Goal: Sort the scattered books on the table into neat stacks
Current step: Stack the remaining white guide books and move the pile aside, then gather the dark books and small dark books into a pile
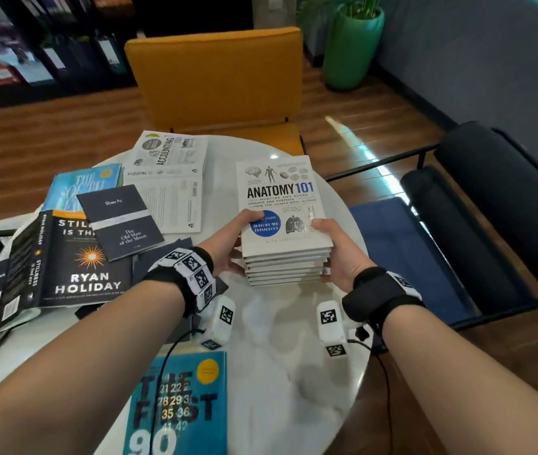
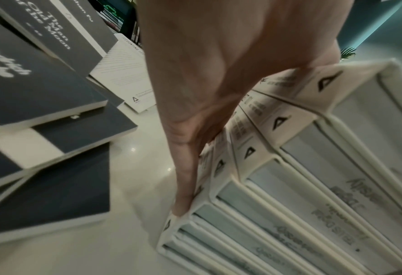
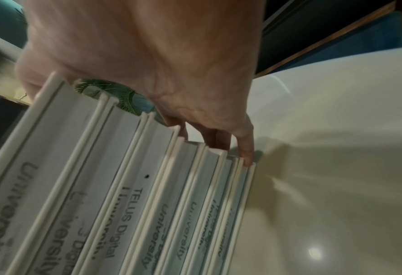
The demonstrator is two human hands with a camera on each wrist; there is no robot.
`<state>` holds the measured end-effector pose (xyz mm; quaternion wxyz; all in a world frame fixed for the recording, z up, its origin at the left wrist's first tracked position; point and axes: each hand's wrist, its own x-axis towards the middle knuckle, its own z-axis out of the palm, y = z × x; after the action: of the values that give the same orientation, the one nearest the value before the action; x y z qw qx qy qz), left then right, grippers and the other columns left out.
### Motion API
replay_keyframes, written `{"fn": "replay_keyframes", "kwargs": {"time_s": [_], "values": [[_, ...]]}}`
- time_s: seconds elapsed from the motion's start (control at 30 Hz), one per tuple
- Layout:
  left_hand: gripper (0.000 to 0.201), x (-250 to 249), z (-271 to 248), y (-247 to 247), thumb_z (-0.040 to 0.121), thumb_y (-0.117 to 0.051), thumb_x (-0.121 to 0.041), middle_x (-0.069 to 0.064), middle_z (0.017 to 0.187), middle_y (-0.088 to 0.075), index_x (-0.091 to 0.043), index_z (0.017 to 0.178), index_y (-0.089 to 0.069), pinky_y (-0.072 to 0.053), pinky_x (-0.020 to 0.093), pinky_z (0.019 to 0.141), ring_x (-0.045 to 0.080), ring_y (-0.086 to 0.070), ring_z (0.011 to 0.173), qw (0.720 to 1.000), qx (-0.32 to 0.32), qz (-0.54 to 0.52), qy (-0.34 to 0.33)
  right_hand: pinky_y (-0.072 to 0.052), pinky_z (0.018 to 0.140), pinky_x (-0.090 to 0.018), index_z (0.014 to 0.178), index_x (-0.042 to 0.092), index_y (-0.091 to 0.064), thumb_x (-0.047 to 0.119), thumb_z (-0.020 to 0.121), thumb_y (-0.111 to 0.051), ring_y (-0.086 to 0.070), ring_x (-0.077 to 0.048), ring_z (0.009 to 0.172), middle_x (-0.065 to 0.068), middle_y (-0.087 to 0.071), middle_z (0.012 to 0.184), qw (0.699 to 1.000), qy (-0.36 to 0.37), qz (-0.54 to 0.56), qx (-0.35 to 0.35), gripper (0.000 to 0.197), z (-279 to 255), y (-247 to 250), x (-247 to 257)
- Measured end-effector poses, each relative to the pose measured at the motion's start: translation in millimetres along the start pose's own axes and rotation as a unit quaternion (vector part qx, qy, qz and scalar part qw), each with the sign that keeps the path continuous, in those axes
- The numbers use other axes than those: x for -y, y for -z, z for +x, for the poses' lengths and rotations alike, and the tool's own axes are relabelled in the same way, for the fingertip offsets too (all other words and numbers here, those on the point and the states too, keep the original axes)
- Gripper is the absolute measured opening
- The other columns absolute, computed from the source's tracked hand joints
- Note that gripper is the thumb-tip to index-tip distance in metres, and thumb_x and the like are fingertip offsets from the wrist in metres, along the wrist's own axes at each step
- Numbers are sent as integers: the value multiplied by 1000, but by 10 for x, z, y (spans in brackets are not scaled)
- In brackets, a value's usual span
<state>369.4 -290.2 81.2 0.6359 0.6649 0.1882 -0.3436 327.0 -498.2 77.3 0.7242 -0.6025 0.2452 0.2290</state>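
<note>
Head view, stack: the white stack [image 1: 285, 264], Anatomy 101 on top, stands on the table [image 1: 293, 339] toward its right side, held from both sides.
Head view, left hand [image 1: 228, 247]: thumb over the top cover, fingers down the stack's left face; its grip holds the stack.
Head view, right hand [image 1: 339, 251]: thumb on the top cover, palm against the right face; its grip also holds the stack.
Head view, loose books: the Accounting book [image 1: 169, 178], the dark book [image 1: 121, 221], the Holiday book [image 1: 74, 257] and the blue book [image 1: 179, 405] lie scattered and overlapping, not yet stacked.
Left wrist view, alignment: the spines [image 2: 261, 134] sit stepped, not flush, under the left hand [image 2: 207, 83]; one fingertip reaches the lowest book.
Left wrist view, risk: pressure on staggered spines may, in my judgement, skew the stack further or let a middle book slide out.
Right wrist view, contact: the right hand [image 3: 148, 65] lies along uneven page edges [image 3: 171, 186]; its fingertips [image 3: 248, 154] touch only the lowest books.
Right wrist view, risk: smooth covers and a glossy table suggest the whole stack could slip toward the near table edge if one side pushes harder.
Right wrist view, further risk: lifting with so shallow a hold would likely shed the lower books.
</note>
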Motion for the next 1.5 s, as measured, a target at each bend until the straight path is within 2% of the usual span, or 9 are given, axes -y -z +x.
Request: {"fn": "replay_keyframes", "kwargs": {"time_s": [0.37,0.5,0.67,0.77,0.87,1.07,1.2,1.37,1.5], "values": [[66,-173,48,-42,75,-61,-67,11,121,-69,-22,123,-64,-52,58,93,30,-65,108,1000,1,19,-10,-49,82,-34,108,29,-67,63,81,-58,-62,-18,94,3,-72,98,998,18,-28,-59,43,65,-13,163],[85,-8,-151,49,78,-46,-80,-1,132,-63,-25,142,-49,-46,51,103,21,-60,118,998,-36,12,-49,-37,100,-39,135,21,-51,66,94,-33,-51,-17,114,2,-57,124,988,81,-31,-127,64,-103,35,-33],[37,470,-712,202,101,-45,-41,3,117,-65,-16,125,-57,-50,34,90,17,-64,94,986,-129,-37,-99,-42,86,-37,127,6,-53,51,100,-32,-53,-24,93,-1,-59,89,977,7,-71,-202,56,-263,140,-692],[21,1029,-1042,411,102,-45,-23,6,102,-66,-15,105,-65,-45,25,71,17,-59,80,970,-201,67,-123,-44,72,-32,112,5,-57,33,99,-45,-56,-23,79,-2,-61,82,972,17,-171,-160,33,-468,-23,-1037],[22,1701,-1355,661,97,-54,-31,7,114,-66,-21,110,-68,-45,35,97,24,-59,110,912,-304,265,-80,-45,60,-26,100,8,-59,26,97,-53,-54,-19,66,-5,-64,82,971,30,-219,-92,19,-675,-317,-1253],[105,2533,-1840,574,50,-70,-84,8,123,-55,-21,132,-51,-43,42,102,27,-49,122,903,-291,310,69,-46,49,-25,95,7,-59,26,98,-51,-52,-23,51,-11,-61,75,949,-79,-302,55,20,-1011,-951,-1650],[86,2641,-1866,545,57,-84,-61,7,121,-54,-25,127,-50,-40,40,106,28,-46,123,899,-300,311,72,-56,60,-31,98,15,-50,34,89,-67,-67,-22,75,-4,-66,91,922,-52,-370,101,27,-1180,-1208,-1841],[95,2641,-1904,696,25,-85,-64,-1,108,-67,-27,109,-60,-54,41,93,20,-62,106,930,-304,204,28,-54,61,-27,111,13,-37,19,81,-77,-65,-18,91,-4,-62,112,945,-41,-311,97,50,-1221,-1349,-1979],[69,2522,-2186,857,71,-87,-15,3,106,-64,-17,121,-38,-57,28,66,18,-68,87,950,-307,36,-30,-55,74,-30,106,13,-42,23,76,-81,-65,-20,97,-8,-58,114,941,27,-327,87,50,-1198,-1583,-1947]]}}
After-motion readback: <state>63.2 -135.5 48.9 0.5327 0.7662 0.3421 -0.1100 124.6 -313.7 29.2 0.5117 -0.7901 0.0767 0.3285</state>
